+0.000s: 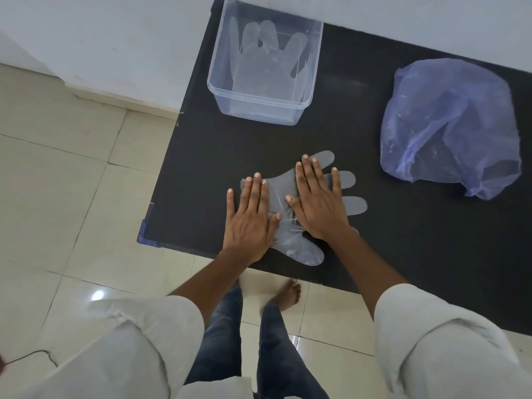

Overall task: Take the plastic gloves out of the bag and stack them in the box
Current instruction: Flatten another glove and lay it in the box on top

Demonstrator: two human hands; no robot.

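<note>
A clear plastic glove (299, 246) lies flat on the black table (417, 240) near its front edge, fingers pointing right. My left hand (250, 220) presses flat on the glove's cuff end, fingers spread. My right hand (319, 203) lies flat on the palm and fingers of the glove. Neither hand grips anything. A clear plastic box (259, 110) stands at the back of the table with a clear glove (267, 59) lying in it. A crumpled blue plastic bag (449, 125) sits to the right; its contents are not visible.
The table's left edge and front edge are close to my hands, with a blue corner guard (143, 236). Beige floor tiles (72, 197) lie to the left. A white wall (115, 38) runs behind the box. My legs and a bare foot (285, 295) stand below the table edge.
</note>
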